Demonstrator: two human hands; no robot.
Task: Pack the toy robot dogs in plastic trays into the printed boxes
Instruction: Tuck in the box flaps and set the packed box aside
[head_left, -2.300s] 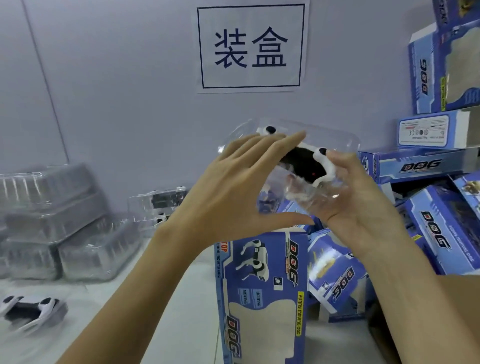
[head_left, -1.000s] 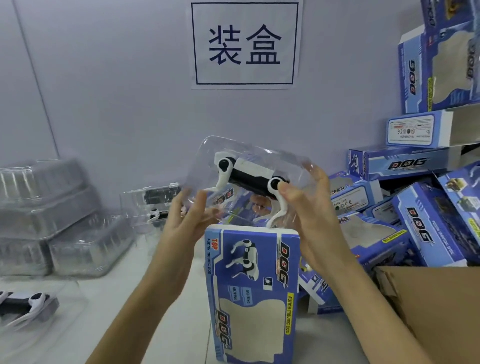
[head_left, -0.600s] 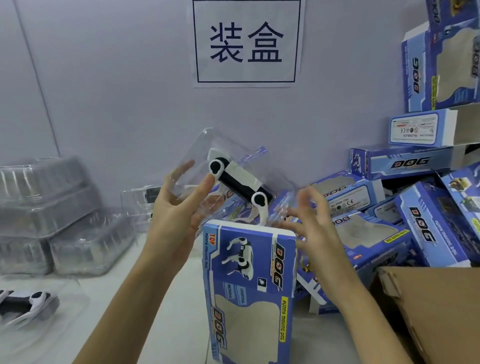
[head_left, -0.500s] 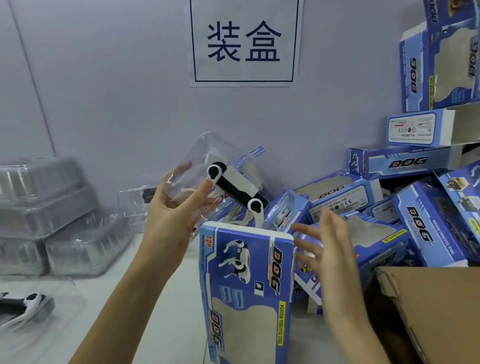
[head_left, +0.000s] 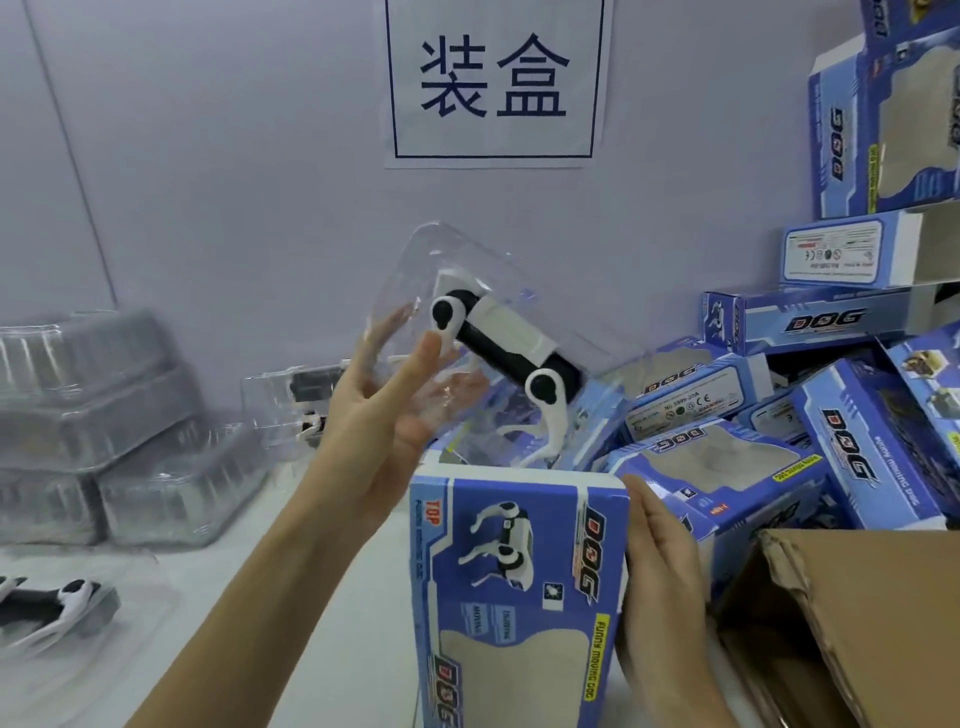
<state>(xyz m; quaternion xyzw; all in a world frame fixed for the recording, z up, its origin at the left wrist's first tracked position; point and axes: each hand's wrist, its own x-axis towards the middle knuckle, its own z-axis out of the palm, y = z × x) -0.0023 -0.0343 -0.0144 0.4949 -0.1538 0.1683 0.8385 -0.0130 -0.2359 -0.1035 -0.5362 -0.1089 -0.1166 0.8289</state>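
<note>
Surroundings: boxes (head_left: 810, 415) heaped on my right, a carton (head_left: 857, 613) near right, clear trays (head_left: 104, 426) stacked far left, a sign (head_left: 493, 83) on the wall, a loose dog (head_left: 52, 608) near left.
Box: my box (head_left: 519, 597) stands upright before me, top open.
Left hand (head_left: 384, 410): I grip the tray (head_left: 467, 322) by its upper-left end, thumb in front, fingers behind.
Right hand (head_left: 660, 566): my straight fingers press flat on the box's right side.
Tray: tilted, its lower right end inside the box mouth.
Toy (head_left: 498, 348): black body, white legs, inside the tray.
</note>
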